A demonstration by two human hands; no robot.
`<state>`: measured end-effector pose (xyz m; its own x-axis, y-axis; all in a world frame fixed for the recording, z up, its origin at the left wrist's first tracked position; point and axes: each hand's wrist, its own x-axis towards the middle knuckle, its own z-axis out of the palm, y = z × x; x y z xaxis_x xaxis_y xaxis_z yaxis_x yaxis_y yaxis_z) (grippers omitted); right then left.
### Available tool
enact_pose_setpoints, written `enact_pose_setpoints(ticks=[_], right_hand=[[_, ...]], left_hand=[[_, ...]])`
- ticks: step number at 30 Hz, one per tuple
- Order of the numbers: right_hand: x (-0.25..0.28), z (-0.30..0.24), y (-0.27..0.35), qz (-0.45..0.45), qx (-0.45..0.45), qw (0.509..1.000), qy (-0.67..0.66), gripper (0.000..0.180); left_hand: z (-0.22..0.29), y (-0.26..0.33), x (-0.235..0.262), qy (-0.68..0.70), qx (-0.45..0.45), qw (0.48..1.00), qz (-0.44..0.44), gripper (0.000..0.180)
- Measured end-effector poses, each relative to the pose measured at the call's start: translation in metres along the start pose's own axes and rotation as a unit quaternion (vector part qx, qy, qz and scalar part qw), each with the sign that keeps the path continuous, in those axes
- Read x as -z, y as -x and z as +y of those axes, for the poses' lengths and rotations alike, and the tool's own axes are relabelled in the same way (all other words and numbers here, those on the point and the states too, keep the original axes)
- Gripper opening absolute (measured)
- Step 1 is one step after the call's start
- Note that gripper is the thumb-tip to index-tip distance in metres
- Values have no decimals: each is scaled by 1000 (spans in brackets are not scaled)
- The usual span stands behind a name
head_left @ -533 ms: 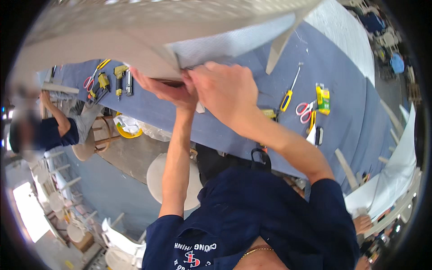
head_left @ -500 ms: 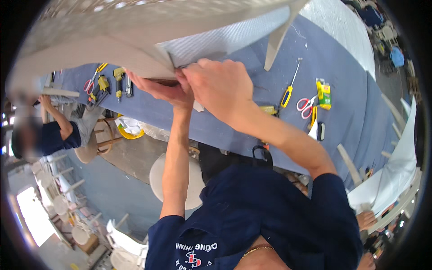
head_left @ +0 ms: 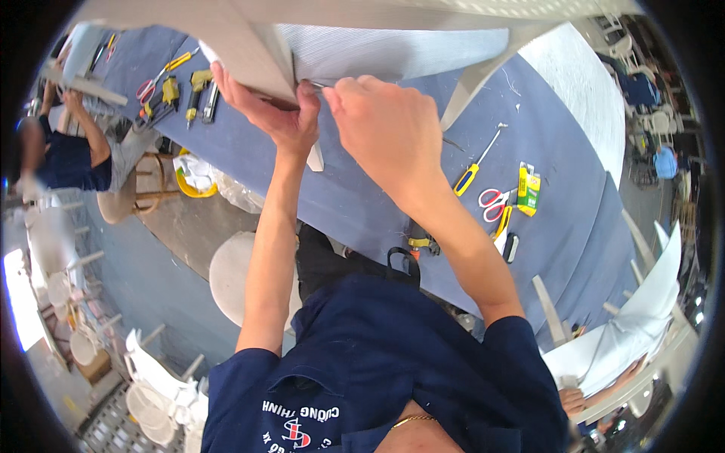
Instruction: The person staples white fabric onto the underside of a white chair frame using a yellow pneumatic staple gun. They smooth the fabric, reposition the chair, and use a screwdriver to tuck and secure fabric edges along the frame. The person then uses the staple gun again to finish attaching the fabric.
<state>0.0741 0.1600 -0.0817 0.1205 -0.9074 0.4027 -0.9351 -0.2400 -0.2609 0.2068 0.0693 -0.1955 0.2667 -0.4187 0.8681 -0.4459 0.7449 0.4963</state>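
Note:
A beige chair frame [head_left: 260, 53] with whitish ribbed fabric [head_left: 393, 54] stretched beside it fills the top of the head view. My left hand [head_left: 278, 121] is closed round the lower corner of the frame, fingers on its far left side and thumb near the fabric's edge. In my closed right hand [head_left: 389, 140] is a thin metal tool [head_left: 321, 84]; its tip points left at the seam between frame and fabric, next to my left thumb. The tool's handle is hidden in my fist, so its kind cannot be made out.
On the blue-grey covered table [head_left: 362, 211] lie a yellow screwdriver [head_left: 467, 179], red-handled scissors [head_left: 495, 202], a yellow-green box [head_left: 529, 190] and a cutter [head_left: 501, 226]. Staple guns [head_left: 198, 94] are at left. Co-workers [head_left: 75, 151] sit left; another's hand [head_left: 572, 400] shows lower right.
The chair frame has shifted upward in view, showing more table. My right hand has moved slightly away from my left, and the thin metal tool between them is now visible.

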Motion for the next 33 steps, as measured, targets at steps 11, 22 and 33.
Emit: enact_pose_setpoints(ticks=[11,22,33], right_hand=[[-1,-8,-10,-6,38,996,81,23],[0,-9,-21,3,104,990,95,17],[-16,9,-21,45,142,988,31,19]], left_hand=[[-7,-6,11,-40,-81,995,-41,90],[-12,-6,8,-45,-108,993,-17,87],[5,1,8,45,1,997,-55,88]])
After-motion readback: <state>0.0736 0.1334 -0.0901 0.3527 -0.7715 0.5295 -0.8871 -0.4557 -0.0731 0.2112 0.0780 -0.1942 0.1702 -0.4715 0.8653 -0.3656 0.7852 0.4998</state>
